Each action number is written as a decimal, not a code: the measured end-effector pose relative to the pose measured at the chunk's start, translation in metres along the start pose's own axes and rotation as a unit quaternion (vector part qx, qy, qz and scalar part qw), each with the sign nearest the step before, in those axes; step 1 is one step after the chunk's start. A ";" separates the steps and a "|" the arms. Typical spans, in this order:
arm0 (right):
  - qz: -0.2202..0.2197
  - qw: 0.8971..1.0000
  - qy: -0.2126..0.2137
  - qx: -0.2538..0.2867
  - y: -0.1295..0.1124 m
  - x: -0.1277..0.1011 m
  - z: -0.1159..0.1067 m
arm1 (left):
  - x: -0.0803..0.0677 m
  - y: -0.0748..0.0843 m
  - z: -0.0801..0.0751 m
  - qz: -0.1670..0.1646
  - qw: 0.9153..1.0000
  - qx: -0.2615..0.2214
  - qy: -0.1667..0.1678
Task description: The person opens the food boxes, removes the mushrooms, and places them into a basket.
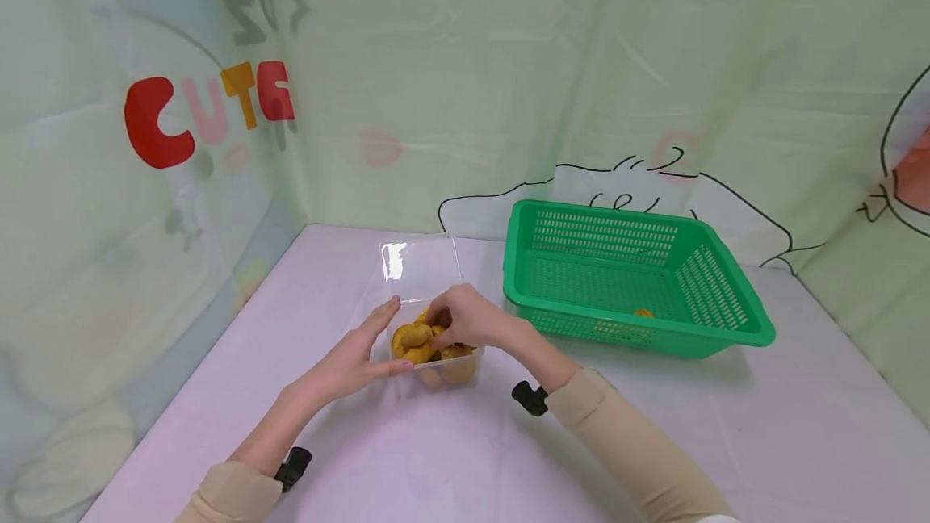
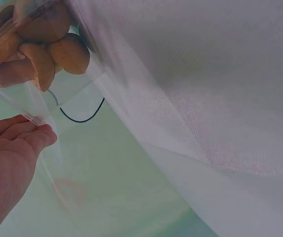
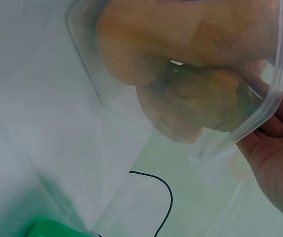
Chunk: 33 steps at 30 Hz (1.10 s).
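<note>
Two hands, left hand (image 1: 356,357) beside container (image 1: 429,297), right hand (image 1: 468,321) above

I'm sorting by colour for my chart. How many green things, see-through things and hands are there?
Green basket: 1
See-through box: 1
Hands: 2, left hand and right hand
Total: 4

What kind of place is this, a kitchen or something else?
Probably a staged recording corner, not a kitchen: printed cartoon sheets hang as walls around a cloth-covered table holding only a clear tub of yellow-brown food pieces and a green basket.
</note>
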State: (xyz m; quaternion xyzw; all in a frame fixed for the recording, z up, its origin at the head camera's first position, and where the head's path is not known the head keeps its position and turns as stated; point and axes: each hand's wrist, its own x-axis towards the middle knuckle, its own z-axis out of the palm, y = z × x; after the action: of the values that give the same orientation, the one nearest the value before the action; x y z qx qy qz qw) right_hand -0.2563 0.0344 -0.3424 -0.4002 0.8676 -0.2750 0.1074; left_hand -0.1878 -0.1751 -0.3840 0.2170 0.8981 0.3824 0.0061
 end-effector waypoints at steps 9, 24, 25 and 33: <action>0.041 0.999 -0.023 0.015 -0.001 0.001 -0.001 | 0.000 0.000 0.001 0.003 1.000 0.001 0.003; 0.017 1.000 -0.002 0.015 0.005 0.001 0.000 | 0.000 0.000 0.001 0.010 1.000 0.004 0.008; 0.017 1.000 -0.001 0.016 0.005 0.001 0.000 | 0.000 0.000 0.001 0.012 1.000 0.004 0.008; 0.018 1.000 0.008 0.018 0.003 0.000 0.000 | 0.000 -0.002 0.001 0.006 1.000 0.003 0.001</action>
State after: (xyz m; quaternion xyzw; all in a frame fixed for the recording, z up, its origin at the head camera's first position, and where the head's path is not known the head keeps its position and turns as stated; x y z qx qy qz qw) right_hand -0.2581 0.0365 -0.3438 -0.3802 0.8706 -0.2914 0.1126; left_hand -0.1885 -0.1757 -0.3858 0.2217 0.8982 0.3797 0.0020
